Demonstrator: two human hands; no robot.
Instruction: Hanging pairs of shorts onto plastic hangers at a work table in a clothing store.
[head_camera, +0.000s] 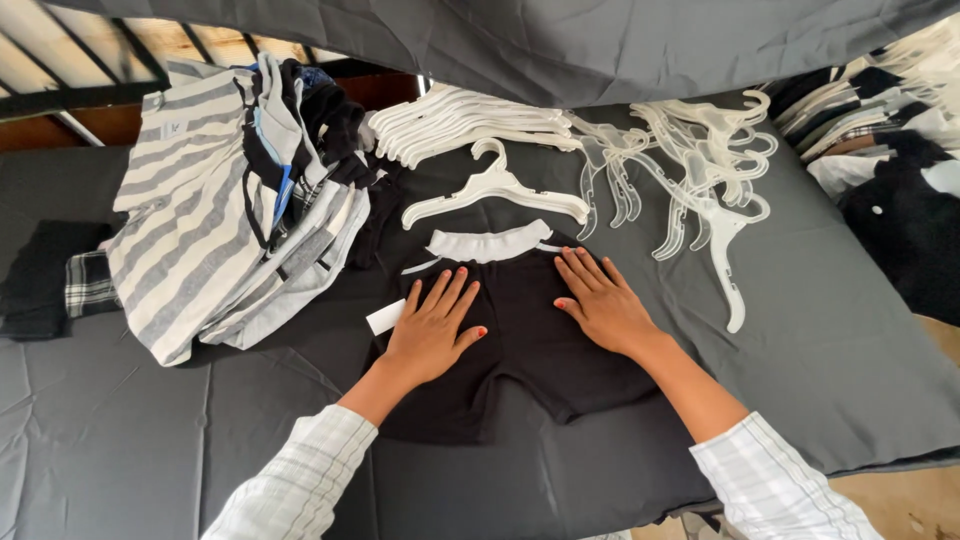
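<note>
A pair of small black shorts (520, 345) with a white waistband lies flat on the dark grey table cover (820, 340), waistband away from me. My left hand (432, 325) rests palm down on the left half of the shorts, fingers spread. My right hand (600, 302) presses flat on the right half, fingers apart. A white paper tag (385, 317) sticks out by my left hand. Just beyond the waistband lies a single white plastic hanger (497, 190).
A heap of grey-and-white striped clothes (215, 215) sits at the left. A stack of white hangers (465, 125) and several clear clip hangers (690, 175) lie at the back. More folded clothes (885, 130) are at the right edge.
</note>
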